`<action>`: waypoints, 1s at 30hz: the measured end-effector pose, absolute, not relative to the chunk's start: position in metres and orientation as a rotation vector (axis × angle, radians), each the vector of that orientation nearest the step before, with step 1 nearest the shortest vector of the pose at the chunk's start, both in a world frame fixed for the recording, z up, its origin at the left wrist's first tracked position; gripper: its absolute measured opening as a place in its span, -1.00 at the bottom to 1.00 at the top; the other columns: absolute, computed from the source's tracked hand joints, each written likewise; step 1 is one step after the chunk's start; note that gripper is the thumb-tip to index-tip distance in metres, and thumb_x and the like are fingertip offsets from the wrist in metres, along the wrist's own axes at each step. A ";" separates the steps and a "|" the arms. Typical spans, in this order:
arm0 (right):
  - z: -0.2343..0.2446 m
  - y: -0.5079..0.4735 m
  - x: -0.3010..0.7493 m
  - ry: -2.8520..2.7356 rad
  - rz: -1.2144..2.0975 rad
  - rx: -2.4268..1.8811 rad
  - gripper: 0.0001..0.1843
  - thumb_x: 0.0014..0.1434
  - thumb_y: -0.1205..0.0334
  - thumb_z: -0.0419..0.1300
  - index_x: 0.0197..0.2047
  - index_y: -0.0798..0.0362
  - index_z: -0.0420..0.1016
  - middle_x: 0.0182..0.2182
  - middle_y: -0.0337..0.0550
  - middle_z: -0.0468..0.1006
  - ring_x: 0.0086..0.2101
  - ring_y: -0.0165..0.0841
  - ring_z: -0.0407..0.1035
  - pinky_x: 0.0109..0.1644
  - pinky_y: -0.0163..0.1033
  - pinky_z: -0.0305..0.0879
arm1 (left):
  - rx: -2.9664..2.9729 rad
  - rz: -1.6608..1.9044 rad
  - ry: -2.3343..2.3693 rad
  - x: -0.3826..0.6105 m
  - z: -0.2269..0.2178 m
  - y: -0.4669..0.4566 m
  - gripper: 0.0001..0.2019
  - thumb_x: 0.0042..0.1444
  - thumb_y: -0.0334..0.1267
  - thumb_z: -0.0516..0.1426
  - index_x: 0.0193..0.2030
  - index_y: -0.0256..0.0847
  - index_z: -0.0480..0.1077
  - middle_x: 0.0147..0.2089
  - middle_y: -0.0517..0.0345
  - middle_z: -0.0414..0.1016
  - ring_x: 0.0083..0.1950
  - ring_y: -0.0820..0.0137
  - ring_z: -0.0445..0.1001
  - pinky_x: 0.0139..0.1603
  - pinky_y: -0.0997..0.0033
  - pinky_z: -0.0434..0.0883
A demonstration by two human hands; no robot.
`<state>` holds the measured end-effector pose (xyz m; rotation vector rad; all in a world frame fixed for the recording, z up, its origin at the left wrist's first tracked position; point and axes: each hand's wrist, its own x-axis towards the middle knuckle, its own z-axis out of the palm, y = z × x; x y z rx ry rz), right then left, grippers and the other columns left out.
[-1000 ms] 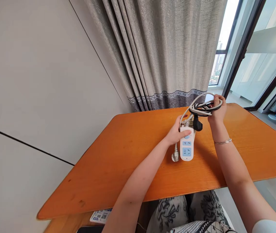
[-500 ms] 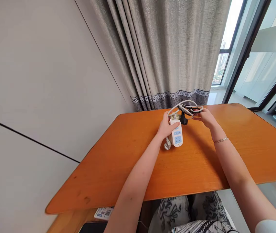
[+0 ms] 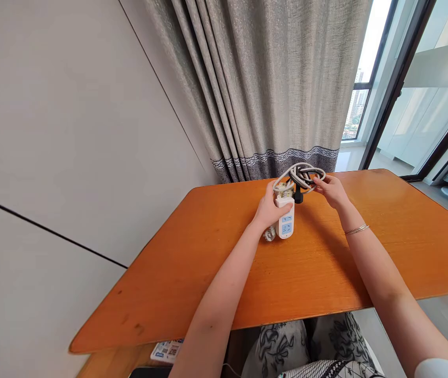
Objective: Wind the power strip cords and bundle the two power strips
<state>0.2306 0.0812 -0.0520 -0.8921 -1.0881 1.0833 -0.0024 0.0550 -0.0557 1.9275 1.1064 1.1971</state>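
Two holds, right of centre: left hand [image 3: 268,211] curled round the power strip [image 3: 286,220], right hand [image 3: 331,191] pinching the cable coil [image 3: 301,172]; steady strip, gentle pinch seem best.

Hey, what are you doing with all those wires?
A person's left hand grips a white power strip at the orange table. The right hand holds the bundle of looped cords by its side. A black plug sits below the loops, and a pale plug is beside the strip.
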 end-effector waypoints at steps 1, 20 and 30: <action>-0.053 0.083 0.230 -1.034 1.037 -0.907 -0.57 -0.19 0.02 0.56 -0.36 0.06 0.54 -0.40 -0.20 0.59 -0.35 -0.38 0.50 -0.03 -0.10 0.54 | 1.964 1.157 1.115 -0.001 -0.054 0.052 -0.20 -0.07 -0.21 0.31 0.32 -0.15 0.12 0.15 -0.05 0.51 0.09 0.12 0.55 0.19 0.04 0.43; -0.045 0.077 0.226 -0.875 1.179 -1.016 -0.69 0.03 0.17 0.41 -0.23 -0.02 0.37 -0.38 -0.33 0.58 -0.49 -0.50 0.46 -0.32 -0.34 0.49 | 2.224 1.084 1.179 0.006 -0.056 0.048 -0.21 -0.07 -0.25 0.30 0.34 -0.21 0.19 0.28 -0.15 0.39 0.27 0.03 0.41 0.32 0.01 0.34; -0.044 0.076 0.234 -1.022 1.065 -1.177 -0.59 0.00 0.10 0.41 -0.13 -0.01 0.40 -0.45 -0.29 0.57 -0.58 -0.46 0.47 -0.67 -0.48 -0.11 | 2.253 0.980 0.980 0.003 -0.058 0.049 -0.18 -0.08 -0.23 0.30 0.37 -0.17 0.16 0.28 -0.09 0.41 0.25 0.06 0.44 0.32 0.02 0.34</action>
